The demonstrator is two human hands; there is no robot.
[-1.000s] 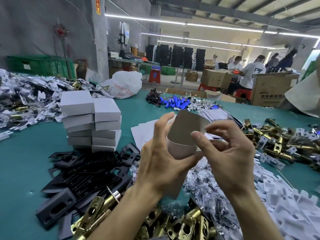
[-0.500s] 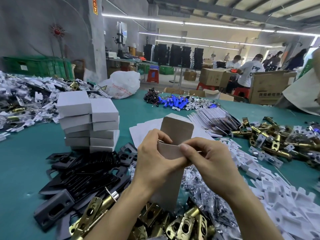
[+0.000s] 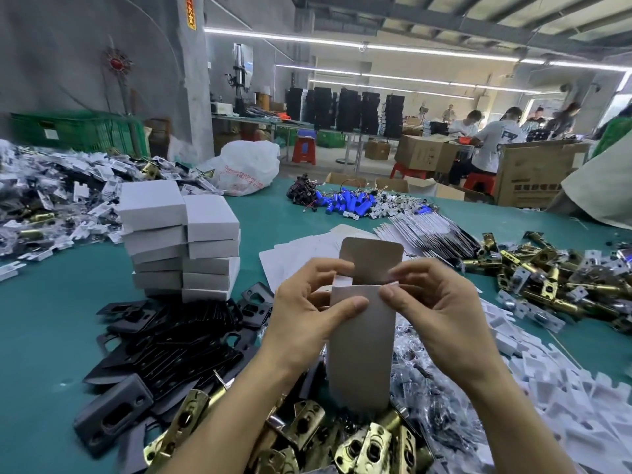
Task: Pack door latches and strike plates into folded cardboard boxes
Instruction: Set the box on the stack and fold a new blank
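A grey cardboard box blank [image 3: 360, 350] stands upright between my hands, its rounded top flap raised. My left hand [image 3: 307, 316] pinches its upper left edge with thumb across the front. My right hand [image 3: 434, 313] pinches the upper right corner and a small side tab. Brass door latches [image 3: 362, 443] lie heaped just below the blank. Black strike plates [image 3: 171, 340] are piled to the left. More brass latches [image 3: 554, 282] lie at the right.
A stack of closed white boxes [image 3: 181, 241] stands left of centre on the green table [image 3: 51, 323]. Flat white blanks [image 3: 301, 254], white plastic inserts [image 3: 564, 381], bagged parts [image 3: 420, 381] and blue cylinders [image 3: 345, 201] surround the work spot. People work at cartons far right.
The blank was curved open between my hands, then straightened upright and lowered. Both hands have shifted to pinch its top corners, with the top flap now standing up.
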